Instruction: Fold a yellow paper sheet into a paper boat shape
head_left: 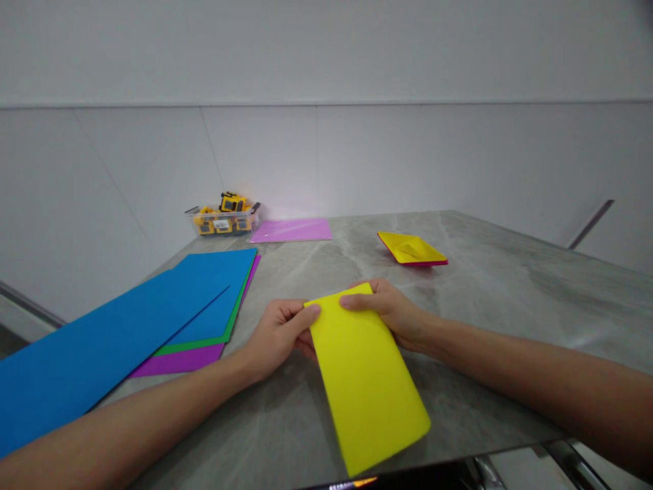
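A folded yellow paper sheet (367, 378) lies lengthwise on the grey marble table (500, 292), reaching from my hands to the near edge. My left hand (280, 333) pinches its far left corner, thumb on top. My right hand (392, 313) grips the far right corner, fingers curled over the top edge. Both hands are closed on the sheet.
A stack of blue, green and purple sheets (153, 320) lies at the left. A pink sheet (292, 231) and a clear box of yellow toy vehicles (224, 218) sit at the back. A folded yellow paper boat (412, 249) rests beyond my right hand. White wall behind.
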`<state>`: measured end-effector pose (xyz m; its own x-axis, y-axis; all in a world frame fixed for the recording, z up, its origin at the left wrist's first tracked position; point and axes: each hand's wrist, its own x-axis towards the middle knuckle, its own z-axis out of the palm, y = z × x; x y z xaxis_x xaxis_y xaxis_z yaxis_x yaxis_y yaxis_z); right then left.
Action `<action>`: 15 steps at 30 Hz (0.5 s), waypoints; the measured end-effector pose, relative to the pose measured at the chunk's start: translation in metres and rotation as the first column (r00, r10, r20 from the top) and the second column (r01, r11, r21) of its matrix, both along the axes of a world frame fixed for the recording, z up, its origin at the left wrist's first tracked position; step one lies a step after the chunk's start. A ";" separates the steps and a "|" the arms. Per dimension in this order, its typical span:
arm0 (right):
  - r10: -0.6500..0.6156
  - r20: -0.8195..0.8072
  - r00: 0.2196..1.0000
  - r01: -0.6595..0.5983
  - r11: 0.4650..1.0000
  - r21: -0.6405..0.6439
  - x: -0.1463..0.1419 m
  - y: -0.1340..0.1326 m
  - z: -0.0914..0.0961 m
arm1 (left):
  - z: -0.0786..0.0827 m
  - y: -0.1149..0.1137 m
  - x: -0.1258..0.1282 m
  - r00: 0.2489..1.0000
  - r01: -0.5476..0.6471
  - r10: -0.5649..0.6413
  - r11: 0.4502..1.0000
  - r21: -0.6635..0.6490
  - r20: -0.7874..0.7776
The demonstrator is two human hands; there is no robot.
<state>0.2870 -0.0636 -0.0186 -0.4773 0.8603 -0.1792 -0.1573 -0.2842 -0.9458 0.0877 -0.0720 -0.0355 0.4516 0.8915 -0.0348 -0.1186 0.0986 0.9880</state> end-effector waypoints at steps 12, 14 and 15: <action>-0.028 0.054 0.998 0.021 0.991 0.134 0.002 -0.008 0.007 | 0.020 -0.017 -0.003 0.932 0.012 0.174 0.863 0.506 -0.319; -0.042 0.070 0.997 0.032 0.990 0.139 0.002 -0.008 0.007 | 0.018 -0.016 -0.004 0.926 0.031 0.177 0.844 0.535 -0.333; -0.046 0.075 0.996 0.035 0.990 0.139 0.002 -0.009 0.007 | 0.018 -0.016 -0.004 0.927 0.036 0.171 0.844 0.535 -0.333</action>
